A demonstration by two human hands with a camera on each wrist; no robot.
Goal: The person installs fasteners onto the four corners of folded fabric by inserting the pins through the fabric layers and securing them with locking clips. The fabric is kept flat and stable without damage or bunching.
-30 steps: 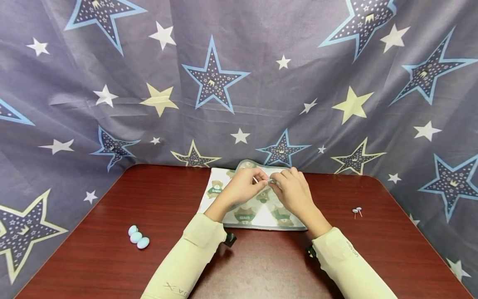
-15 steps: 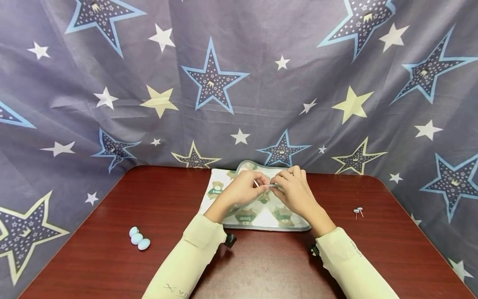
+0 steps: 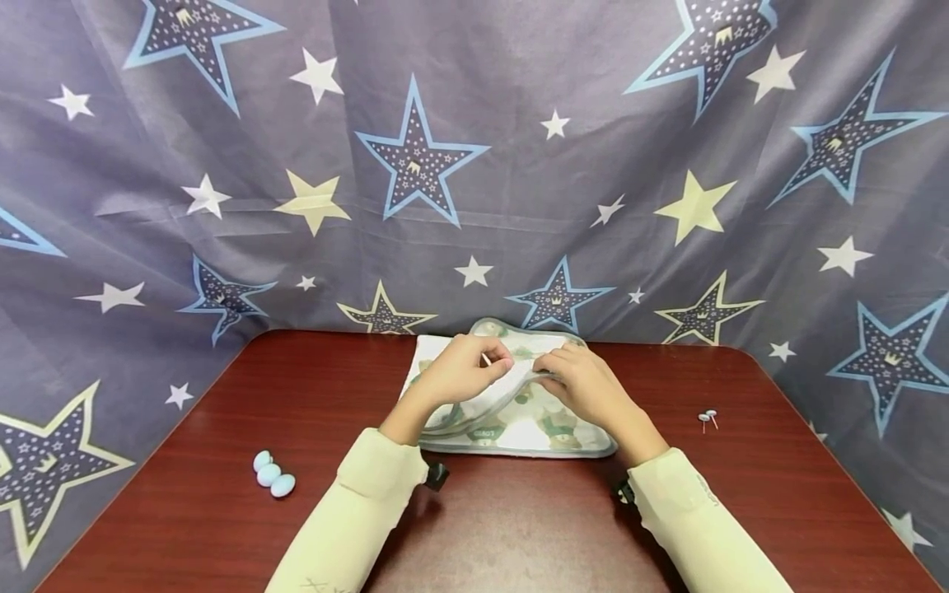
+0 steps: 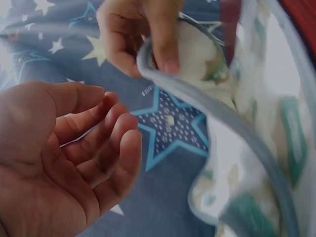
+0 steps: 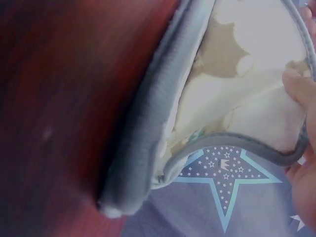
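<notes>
A white cloth (image 3: 485,434) with a bear print and grey-green edging lies folded on the table, one layer lifted. My right hand (image 3: 586,381) pinches the edging between thumb and fingers; the left wrist view shows this right hand (image 4: 140,34) on the cloth's edge. Just left of it is my left hand (image 3: 465,368), above the cloth. In the left wrist view the left hand (image 4: 74,153) has loosely curled fingers and nothing in them. The right wrist view shows the right thumb (image 5: 300,89) over the cloth's printed face (image 5: 232,74).
Several light blue egg-shaped pieces (image 3: 268,474) lie in a row on the reddish-brown table (image 3: 193,428) at left. Two small thin-stemmed pieces with pale blue heads (image 3: 708,417) lie at right. A star-patterned curtain (image 3: 474,165) hangs behind the table's far edge.
My left hand has let go of the cloth's edge and moved left, away from the right hand. The right hand keeps its pinch. A cloth layer now droops under the left hand.
</notes>
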